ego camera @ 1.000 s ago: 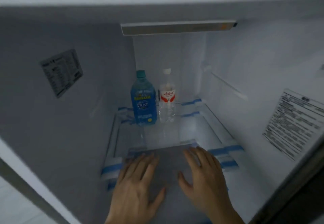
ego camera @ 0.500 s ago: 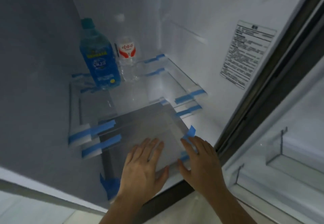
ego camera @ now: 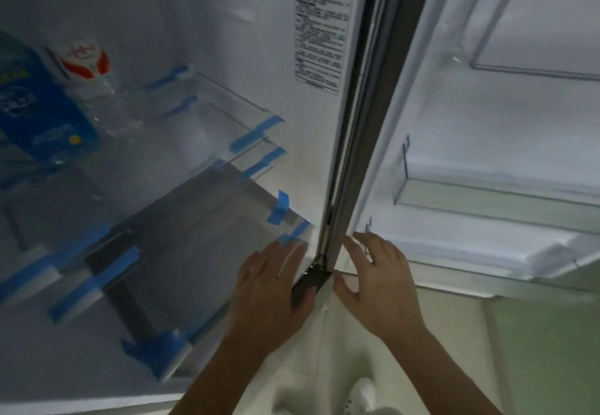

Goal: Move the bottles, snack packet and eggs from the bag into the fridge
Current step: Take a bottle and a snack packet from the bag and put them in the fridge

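Two bottles stand at the back left of the fridge's glass shelf (ego camera: 194,142): a blue bottle (ego camera: 35,106) and a clear bottle with a red and white label (ego camera: 87,70). My left hand (ego camera: 269,288) is flat with straight fingers over the front right corner of the lower shelf, holding nothing. My right hand (ego camera: 376,272) is spread open in front of the fridge's dark door frame (ego camera: 350,155), also holding nothing. The bag, the snack packet and the eggs are out of view.
The open fridge door (ego camera: 487,122) fills the right side, with clear door bins (ego camera: 487,197). Blue tape strips (ego camera: 256,135) mark the shelf edges. A printed label (ego camera: 321,25) sits on the right inner wall. Pale floor and a white shoe (ego camera: 360,395) lie below.
The view has swung right and down. Both hands have drawn back from the lower shelf toward the fridge's right front edge; the right hand now lies past the door frame.
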The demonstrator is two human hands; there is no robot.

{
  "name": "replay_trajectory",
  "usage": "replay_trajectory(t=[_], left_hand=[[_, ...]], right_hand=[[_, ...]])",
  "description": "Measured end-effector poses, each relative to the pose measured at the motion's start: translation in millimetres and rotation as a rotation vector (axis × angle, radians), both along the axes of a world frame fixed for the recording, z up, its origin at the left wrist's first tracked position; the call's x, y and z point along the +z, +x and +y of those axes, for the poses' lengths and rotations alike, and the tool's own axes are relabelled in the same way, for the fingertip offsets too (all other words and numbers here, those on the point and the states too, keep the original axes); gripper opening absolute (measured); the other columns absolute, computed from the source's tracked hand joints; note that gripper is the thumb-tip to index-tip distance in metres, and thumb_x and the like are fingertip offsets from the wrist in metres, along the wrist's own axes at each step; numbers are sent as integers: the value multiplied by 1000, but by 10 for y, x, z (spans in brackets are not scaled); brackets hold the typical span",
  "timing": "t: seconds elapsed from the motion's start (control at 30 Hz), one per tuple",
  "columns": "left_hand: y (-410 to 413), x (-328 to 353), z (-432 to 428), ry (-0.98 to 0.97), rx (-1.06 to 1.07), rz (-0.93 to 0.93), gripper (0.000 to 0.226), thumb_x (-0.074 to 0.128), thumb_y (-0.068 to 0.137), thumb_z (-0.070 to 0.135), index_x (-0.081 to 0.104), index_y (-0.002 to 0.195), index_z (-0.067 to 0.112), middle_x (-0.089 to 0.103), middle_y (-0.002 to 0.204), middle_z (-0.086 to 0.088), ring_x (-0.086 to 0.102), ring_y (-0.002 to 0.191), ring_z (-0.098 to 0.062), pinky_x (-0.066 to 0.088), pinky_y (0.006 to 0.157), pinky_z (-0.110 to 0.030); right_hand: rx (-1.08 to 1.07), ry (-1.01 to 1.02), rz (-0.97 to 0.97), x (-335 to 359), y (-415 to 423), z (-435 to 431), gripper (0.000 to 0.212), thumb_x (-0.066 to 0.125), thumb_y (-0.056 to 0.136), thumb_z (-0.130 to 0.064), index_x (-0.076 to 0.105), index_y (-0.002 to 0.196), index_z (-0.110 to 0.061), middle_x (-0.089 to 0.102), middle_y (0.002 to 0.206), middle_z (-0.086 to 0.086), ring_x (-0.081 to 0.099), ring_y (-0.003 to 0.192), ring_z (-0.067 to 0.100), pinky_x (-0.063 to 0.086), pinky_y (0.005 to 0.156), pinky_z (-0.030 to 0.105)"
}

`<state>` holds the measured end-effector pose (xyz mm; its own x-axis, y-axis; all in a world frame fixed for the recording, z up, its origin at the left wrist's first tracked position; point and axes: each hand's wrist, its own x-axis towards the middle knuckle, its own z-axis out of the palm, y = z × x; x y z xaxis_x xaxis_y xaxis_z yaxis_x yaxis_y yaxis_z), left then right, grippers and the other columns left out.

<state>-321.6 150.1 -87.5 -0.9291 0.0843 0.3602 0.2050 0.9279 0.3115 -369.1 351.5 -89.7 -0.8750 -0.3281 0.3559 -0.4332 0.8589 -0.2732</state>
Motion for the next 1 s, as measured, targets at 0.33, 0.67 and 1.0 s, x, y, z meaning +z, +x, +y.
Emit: replay_trajectory(t=[0.33, 0.67, 1.0], left_hand=[[-109, 34, 992, 4, -298, -43, 61, 54, 86, 50, 57, 137, 17, 60, 140, -2, 56, 129, -25, 44, 108, -47], [147, 115, 2499, -47, -575, -114, 60, 50, 88, 53, 57, 138, 20, 59, 142, 0, 55, 132, -22, 48, 106, -47], [479, 126, 3484, -108, -975, -89, 58, 59, 85, 49, 59, 136, 21, 60, 141, 2, 57, 129, -24, 50, 103, -43]], right_hand=[[-325, -8, -10, 64, 466, 938, 59, 58, 84, -47, 61, 135, -17, 63, 132, 8, 56, 125, 28, 45, 105, 48], [-653, -8, 10, 80, 1280, 2359, 55, 58, 83, -46, 65, 128, -15, 65, 126, 7, 59, 118, 29, 46, 101, 46], [-1069, 22, -10, 133, 2276, 2913, 55, 54, 84, -49, 64, 127, -17, 66, 123, 6, 59, 117, 27, 47, 103, 47]])
